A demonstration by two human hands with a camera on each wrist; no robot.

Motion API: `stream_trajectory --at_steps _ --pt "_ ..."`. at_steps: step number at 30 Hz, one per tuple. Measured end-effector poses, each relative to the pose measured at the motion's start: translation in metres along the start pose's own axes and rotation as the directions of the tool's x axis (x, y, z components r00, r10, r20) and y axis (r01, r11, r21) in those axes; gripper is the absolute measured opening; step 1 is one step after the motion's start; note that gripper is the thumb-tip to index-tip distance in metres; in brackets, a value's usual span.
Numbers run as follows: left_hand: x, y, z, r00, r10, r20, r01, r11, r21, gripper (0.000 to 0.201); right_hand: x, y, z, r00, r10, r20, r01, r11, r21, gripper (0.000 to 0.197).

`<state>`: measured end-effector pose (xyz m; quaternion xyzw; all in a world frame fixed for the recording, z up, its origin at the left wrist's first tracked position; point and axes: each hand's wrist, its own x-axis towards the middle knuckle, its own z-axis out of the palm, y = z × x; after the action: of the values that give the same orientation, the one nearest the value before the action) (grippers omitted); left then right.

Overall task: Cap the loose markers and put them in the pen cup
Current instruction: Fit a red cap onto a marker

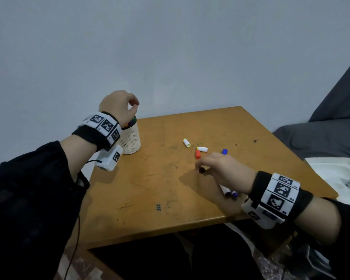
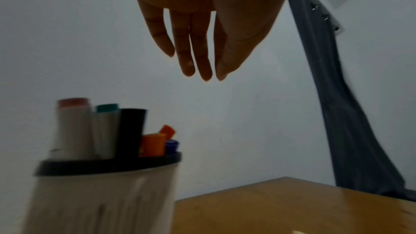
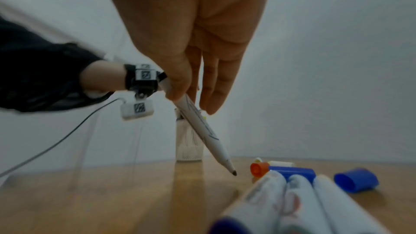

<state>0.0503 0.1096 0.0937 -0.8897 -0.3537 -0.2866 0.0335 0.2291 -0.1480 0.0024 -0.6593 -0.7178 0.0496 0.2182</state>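
Observation:
A white ribbed pen cup point(image 1: 130, 141) with a dark rim point(image 2: 108, 166) stands at the table's far left corner and holds several capped markers point(image 2: 105, 131). My left hand point(image 1: 132, 106) hovers just above it, fingers point(image 2: 198, 56) straight and hanging down with nothing in them. My right hand point(image 1: 206, 164) pinches an uncapped white marker point(image 3: 202, 127) above the table, its dark tip point(image 3: 233, 172) pointing down. More white markers point(image 3: 292, 202) lie under that hand. Loose caps lie beyond it: red point(image 1: 197, 154), blue point(image 1: 224, 151) and two white ones point(image 1: 186, 142), point(image 1: 202, 149).
The wooden table point(image 1: 150, 188) stands against a grey wall. Its front edge is near my lap. A white tray point(image 1: 331, 170) holding a small grey object sits off the right edge, with dark grey bedding point(image 1: 321, 138) behind. A thin cable point(image 1: 77, 229) hangs from my left wrist.

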Motion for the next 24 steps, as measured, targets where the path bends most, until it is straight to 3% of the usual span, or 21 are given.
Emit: stream_trajectory --at_steps 2,4,7,11,16,24 --pt "-0.003 0.016 0.003 0.999 0.036 0.026 -0.035 0.999 -0.030 0.018 -0.002 -0.002 -0.001 0.975 0.099 -0.201 -0.064 0.983 0.171 0.021" --pt "-0.004 0.031 0.009 0.995 0.051 0.087 -0.047 0.998 -0.052 0.019 -0.002 -0.001 -0.002 0.910 0.235 -0.343 -0.111 0.932 0.345 0.018" --pt "-0.005 0.053 0.024 0.973 0.077 0.216 -0.074 0.997 -0.020 0.020 -0.001 0.001 -0.001 0.790 0.446 -0.421 -0.122 0.788 0.604 0.022" --pt "-0.012 0.087 0.051 0.911 0.102 0.399 -0.122 0.992 0.026 0.020 -0.004 -0.003 -0.007 0.667 0.642 -0.379 -0.056 0.550 0.833 0.018" --pt "-0.018 0.121 0.094 0.789 0.062 0.611 -0.106 0.994 0.036 0.035 -0.010 -0.006 -0.010 0.556 0.761 -0.334 0.079 0.352 0.933 0.014" --pt "0.000 0.148 0.133 0.684 -0.054 0.728 0.026 0.998 0.049 0.040 -0.032 -0.001 -0.008 0.493 0.824 -0.280 0.120 0.255 0.959 0.019"
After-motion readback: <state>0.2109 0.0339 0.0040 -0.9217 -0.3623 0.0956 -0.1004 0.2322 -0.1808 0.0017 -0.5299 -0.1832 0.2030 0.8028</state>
